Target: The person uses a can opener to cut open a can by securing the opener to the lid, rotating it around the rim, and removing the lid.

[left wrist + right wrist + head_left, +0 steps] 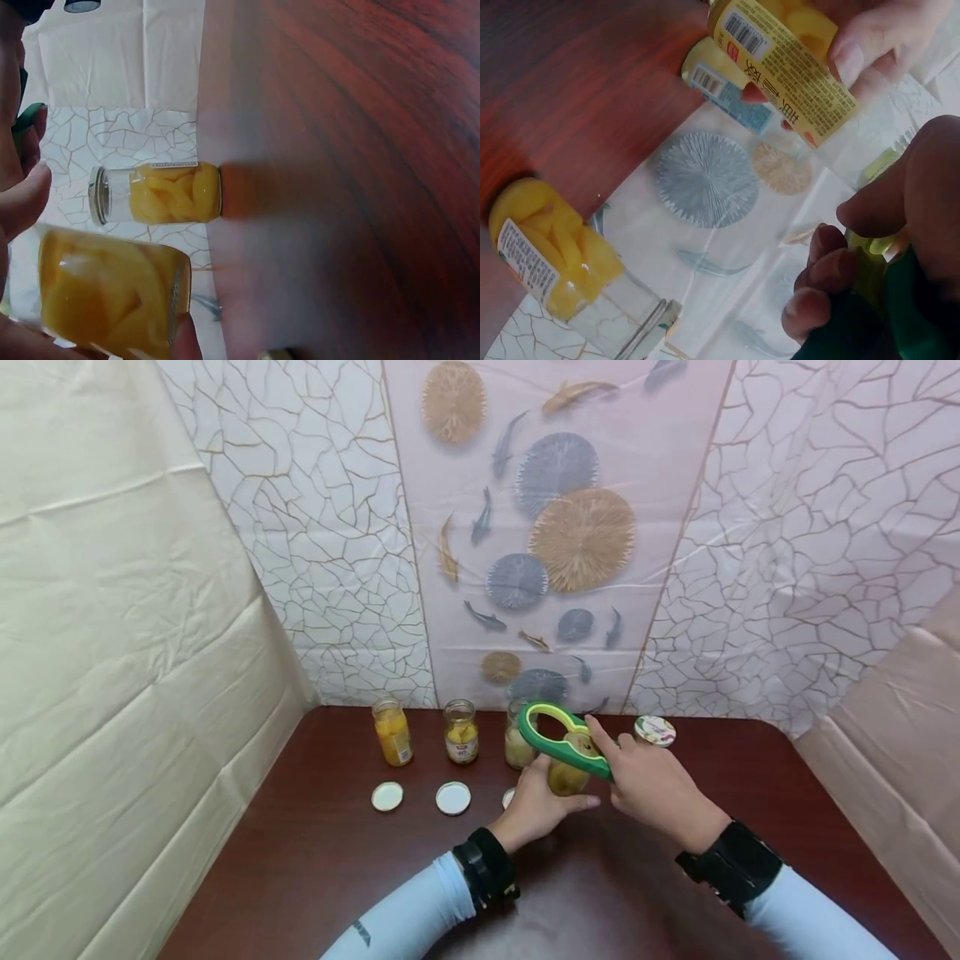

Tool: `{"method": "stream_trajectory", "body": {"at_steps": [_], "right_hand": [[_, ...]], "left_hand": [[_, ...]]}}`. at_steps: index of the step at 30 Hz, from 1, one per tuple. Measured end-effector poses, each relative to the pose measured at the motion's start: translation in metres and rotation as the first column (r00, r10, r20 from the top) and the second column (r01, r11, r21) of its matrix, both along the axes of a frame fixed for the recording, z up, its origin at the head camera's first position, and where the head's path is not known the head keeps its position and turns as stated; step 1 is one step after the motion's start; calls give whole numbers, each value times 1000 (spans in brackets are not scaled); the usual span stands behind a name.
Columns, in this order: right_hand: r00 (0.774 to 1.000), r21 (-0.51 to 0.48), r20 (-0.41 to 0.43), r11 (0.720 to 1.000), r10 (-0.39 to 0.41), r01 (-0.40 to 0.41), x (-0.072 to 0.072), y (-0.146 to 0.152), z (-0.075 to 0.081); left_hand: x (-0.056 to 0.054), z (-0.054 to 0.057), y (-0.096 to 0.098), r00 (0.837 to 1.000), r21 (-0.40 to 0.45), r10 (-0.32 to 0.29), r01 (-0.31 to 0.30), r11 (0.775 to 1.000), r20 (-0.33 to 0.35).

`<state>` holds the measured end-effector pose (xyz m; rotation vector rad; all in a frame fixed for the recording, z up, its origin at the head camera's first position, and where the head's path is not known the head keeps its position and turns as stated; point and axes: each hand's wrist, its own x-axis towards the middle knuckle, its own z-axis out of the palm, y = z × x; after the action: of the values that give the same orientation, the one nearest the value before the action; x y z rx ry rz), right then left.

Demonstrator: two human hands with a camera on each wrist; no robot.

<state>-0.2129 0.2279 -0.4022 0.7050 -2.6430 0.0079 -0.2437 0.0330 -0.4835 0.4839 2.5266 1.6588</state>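
Note:
My left hand [536,806] grips a glass jar of yellow fruit [566,779], thumb and fingers around its side. The jar is lifted and tilted in the left wrist view, and a yellow printed label [787,75] faces the right wrist camera. In my right hand [652,781] is a green jar opener [558,748] with a lighter green inner rim, held by its handle end. From the head, the opener overlaps the jar's upper part; the right wrist view has a gap between the right-hand fingers and the jar.
Left of the hands stand three lidless jars: one with orange fruit [392,739], one with yellow fruit [461,739], one with pale contents [517,747]. White lids [453,798] lie before them. A jar with a patterned lid [655,731] stands right, near the table's [300,877] back edge.

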Motion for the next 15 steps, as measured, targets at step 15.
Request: {"method": "stream_trajectory", "body": {"at_steps": [15], "right_hand": [[999,53,-36,998,40,-38,-10,2,6]], "left_hand": [[-23,0,-12,982,28,-187,188,982,-24]]}}
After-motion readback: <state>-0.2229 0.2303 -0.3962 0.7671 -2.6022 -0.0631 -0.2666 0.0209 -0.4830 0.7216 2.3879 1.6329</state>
